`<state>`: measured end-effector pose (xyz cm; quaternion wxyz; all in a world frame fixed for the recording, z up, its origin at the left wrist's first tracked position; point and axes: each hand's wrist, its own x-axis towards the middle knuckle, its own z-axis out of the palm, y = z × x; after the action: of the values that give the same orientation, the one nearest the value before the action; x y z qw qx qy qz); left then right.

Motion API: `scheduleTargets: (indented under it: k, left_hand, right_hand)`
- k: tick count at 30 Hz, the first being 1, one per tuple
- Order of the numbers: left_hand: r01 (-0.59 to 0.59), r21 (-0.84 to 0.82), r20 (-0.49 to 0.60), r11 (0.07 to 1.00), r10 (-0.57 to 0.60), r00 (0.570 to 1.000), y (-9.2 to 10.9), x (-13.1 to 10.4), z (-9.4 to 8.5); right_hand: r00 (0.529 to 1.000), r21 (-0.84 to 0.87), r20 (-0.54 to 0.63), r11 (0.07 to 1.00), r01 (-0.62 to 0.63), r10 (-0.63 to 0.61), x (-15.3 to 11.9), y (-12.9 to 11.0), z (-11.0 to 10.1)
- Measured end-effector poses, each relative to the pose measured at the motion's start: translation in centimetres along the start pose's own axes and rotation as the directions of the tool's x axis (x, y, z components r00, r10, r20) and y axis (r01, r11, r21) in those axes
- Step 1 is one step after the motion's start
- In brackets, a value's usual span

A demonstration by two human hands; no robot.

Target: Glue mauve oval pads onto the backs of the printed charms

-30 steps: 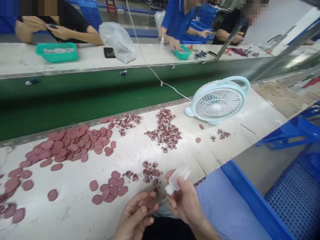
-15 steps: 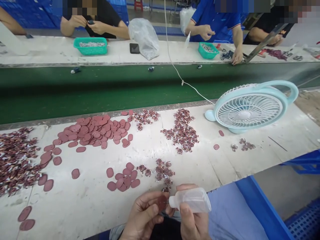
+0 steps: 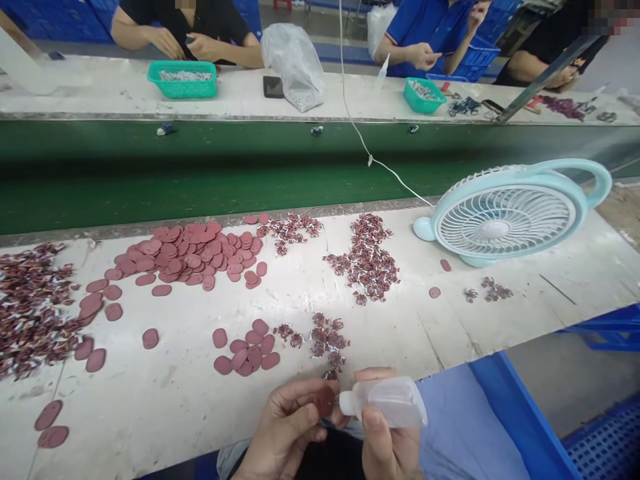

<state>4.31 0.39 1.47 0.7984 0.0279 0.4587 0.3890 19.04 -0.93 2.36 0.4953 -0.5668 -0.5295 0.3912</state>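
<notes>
The fingers [image 3: 295,393] of the left hand [image 3: 287,427] are curled narrow around a small dark-red oval pad [image 3: 325,401], pinched between thumb and fingertips at the near edge of the worktop [image 3: 165,393]. The right hand [image 3: 387,443] is wrapped around a small translucent plastic squeeze bottle [image 3: 387,402], thumb on top, and the bottle lies sideways with its white nozzle touching the pad held by the left hand.

Just beyond the fingers lies a little cluster of small dark-red and white patterned pieces [image 3: 325,340], and beside it to the left a small group of loose dark-red oval pads [image 3: 247,350]. Farther out and to the left a big heap of the same oval pads [image 3: 190,257] spreads over the white worktop, with another mass of patterned pieces [image 3: 30,310] at the far left edge. Straight ahead, well beyond the fingers, a further pile of patterned pieces [image 3: 367,260] lies on the surface. To the right of that stands a pale-blue round desk fan [image 3: 505,213], its white cord running up and away. Past the worktop runs a green conveyor belt [image 3: 200,180]; on the far side other people sit with two green plastic baskets [image 3: 183,79] and a clear plastic bag [image 3: 295,63].
</notes>
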Motion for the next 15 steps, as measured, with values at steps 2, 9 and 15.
scheduleTargets:
  k: [2,9,15]
  left_hand:
    - [-0.002,-0.002,0.001,1.0,0.002,1.0,0.0,0.0,0.1]
    - [0.005,0.01,0.01,1.0,-0.005,1.0,0.1,-0.2,0.3]
    - [0.013,-0.006,0.005,1.0,-0.013,1.0,0.1,-0.2,0.4]
  right_hand:
    - [0.999,0.021,-0.011,0.999,-0.03,0.031,-0.1,0.1,-0.1]
    - [0.999,0.185,-0.017,0.982,-0.032,0.036,-0.3,0.5,0.1]
    - [0.989,0.246,-0.025,0.96,-0.134,0.145,-0.4,-0.6,0.1]
